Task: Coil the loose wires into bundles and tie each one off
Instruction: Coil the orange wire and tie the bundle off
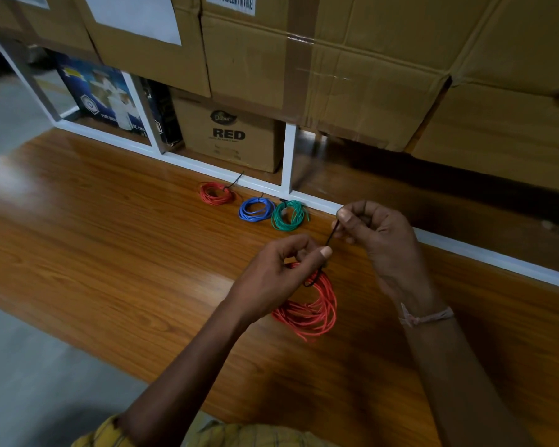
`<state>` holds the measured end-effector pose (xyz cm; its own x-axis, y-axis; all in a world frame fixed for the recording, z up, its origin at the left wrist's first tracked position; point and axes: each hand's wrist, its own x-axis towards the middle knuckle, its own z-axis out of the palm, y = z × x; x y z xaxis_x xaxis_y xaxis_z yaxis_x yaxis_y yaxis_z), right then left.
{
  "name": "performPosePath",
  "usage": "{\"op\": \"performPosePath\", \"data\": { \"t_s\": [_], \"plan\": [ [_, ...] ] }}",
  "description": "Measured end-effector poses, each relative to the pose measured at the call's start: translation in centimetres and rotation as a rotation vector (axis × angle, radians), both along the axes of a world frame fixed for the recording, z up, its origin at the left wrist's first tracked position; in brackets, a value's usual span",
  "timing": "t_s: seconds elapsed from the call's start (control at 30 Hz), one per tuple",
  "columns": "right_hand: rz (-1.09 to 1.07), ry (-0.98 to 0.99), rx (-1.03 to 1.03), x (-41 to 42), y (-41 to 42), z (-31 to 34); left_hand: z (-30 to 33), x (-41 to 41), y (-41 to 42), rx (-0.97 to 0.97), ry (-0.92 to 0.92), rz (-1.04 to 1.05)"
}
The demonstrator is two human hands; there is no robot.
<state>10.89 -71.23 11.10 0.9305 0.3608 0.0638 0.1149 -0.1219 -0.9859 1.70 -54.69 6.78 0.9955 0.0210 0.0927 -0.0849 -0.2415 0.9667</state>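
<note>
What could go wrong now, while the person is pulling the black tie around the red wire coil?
The left hand pinches the red coil only at its top; the hanging loops could spread loose. The right hand has a fingertip grip on the thin black tie, which might slip before tightening.

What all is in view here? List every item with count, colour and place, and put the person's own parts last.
tied wire bundles: three, red, blue, green, in a row at the table's far edge
red wire coil: one, red, held above the table between the hands
black tie: one, black, running from the coil's top to the right hand
table: one, brown wood grain
shelf frame: one, white, behind the table
cardboard boxes: several, brown, stacked on and in the shelf
blue printed box: one, in a left shelf bay
left hand: one, holding the coil's top
right hand: one, pinching the tie
wristband: one, pale, on the right wrist
</note>
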Motion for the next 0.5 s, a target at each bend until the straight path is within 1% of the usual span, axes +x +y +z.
{"op": "performPosePath", "data": {
  "t_s": [0.1,0.2,0.3,0.37,0.43,0.5],
  "plan": [
    [-0.048,0.015,0.014,-0.2,0.7,-0.6,-0.2,0.2,0.1,-0.008,0.027,0.029],
    [-0.139,0.059,0.105,0.4,1.4,-0.6,-0.7,0.2,0.3,0.019,0.060,0.072],
    [-0.204,0.083,0.132,1.5,1.9,-0.8,-1.3,-0.1,0.5,0.008,0.087,0.093],
    [-0.231,0.159,0.200,1.8,2.4,-1.1,-1.4,-0.2,0.6,-0.039,0.090,0.092],
    [-0.238,0.274,0.311,1.7,2.8,-1.3,-1.3,-0.1,0.6,-0.099,0.098,0.090],
    [-0.191,0.378,0.379,1.4,2.9,-1.3,-1.4,0.0,0.6,-0.104,0.105,0.106]
  ]
}}
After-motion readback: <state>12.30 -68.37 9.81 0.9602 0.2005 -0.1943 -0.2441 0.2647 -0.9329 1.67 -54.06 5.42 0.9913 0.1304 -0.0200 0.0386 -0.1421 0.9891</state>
